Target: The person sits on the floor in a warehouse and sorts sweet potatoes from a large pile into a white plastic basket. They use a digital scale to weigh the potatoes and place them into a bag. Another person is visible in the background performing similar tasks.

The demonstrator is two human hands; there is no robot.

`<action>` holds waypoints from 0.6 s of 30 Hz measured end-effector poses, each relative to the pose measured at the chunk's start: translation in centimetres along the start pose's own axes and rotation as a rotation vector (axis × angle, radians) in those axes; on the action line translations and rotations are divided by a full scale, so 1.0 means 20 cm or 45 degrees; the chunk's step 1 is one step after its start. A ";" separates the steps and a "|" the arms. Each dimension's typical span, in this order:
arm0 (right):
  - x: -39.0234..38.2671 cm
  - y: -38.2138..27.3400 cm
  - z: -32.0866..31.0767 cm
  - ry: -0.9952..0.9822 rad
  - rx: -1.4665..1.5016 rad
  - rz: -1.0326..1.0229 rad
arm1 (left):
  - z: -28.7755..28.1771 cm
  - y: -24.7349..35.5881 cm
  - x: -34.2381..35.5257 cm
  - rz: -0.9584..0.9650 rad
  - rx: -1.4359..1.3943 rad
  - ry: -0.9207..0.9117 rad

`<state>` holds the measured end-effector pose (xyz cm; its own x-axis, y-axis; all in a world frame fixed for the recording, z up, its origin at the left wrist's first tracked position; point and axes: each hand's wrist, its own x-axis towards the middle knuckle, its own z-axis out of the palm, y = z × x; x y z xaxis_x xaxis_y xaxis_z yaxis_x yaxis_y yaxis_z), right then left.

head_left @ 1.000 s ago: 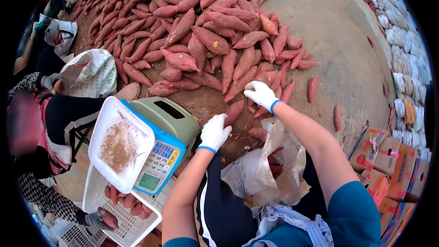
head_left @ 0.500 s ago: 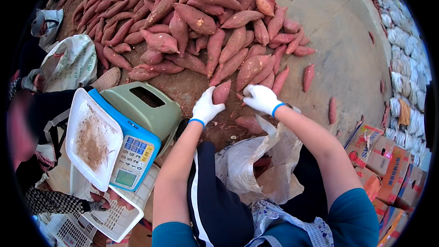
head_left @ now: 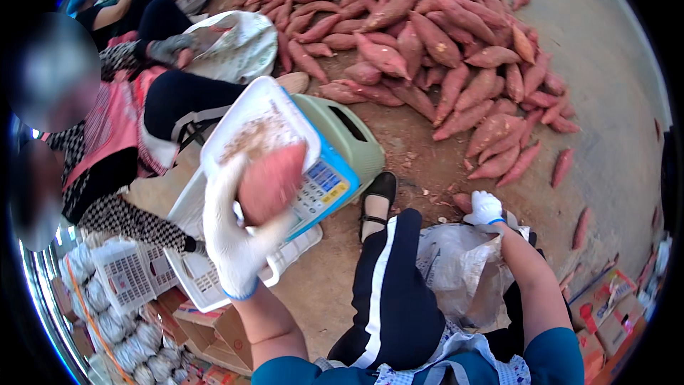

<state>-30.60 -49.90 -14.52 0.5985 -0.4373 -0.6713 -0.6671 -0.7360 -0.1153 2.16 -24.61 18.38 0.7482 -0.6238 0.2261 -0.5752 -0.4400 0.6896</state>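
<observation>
My left hand (head_left: 231, 235), in a white glove, grips a thick red-skinned sweet potato (head_left: 271, 184), blurred by motion. It is raised in front of the blue digital scale (head_left: 335, 189) and its white pan (head_left: 260, 117), which has loose dirt in it. My right hand (head_left: 486, 208), also gloved, is closed at the upper rim of a whitish plastic sack (head_left: 459, 260) between my legs. Whatever its fingers hold is hidden. Another sweet potato (head_left: 462, 202) lies right beside those fingers. The scale stands next to a green plastic stool (head_left: 349, 128).
A large sweet potato pile (head_left: 427, 43) spreads ahead, with single ones to its right. At the left, a co-worker in a checked sleeve (head_left: 132, 224) sits near an open white sack (head_left: 246, 43). White crates (head_left: 125, 274), cardboard boxes (head_left: 214, 328) and bundled sacks (head_left: 142, 349) stand lower left.
The view has turned left. My left hand has carried the sweet potato from beside the pile back to the scale. My right hand has drawn back to the sack's rim.
</observation>
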 end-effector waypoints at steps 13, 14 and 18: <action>-0.01 -0.05 -0.27 0.282 0.421 0.098 | -0.22 -0.41 0.05 -0.261 0.442 -0.200; -0.01 -0.09 -0.35 0.268 0.448 0.123 | -0.23 -0.46 0.02 -0.261 0.461 -0.157; 0.04 -0.09 -0.52 0.432 0.776 0.129 | -0.24 -0.45 0.01 -0.311 0.310 -0.013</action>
<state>-24.35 -54.29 -7.14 0.5593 -0.6986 -0.4463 -0.7972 -0.3055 -0.5207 9.11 -17.72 15.67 0.8711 -0.4866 0.0671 -0.4423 -0.7178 0.5376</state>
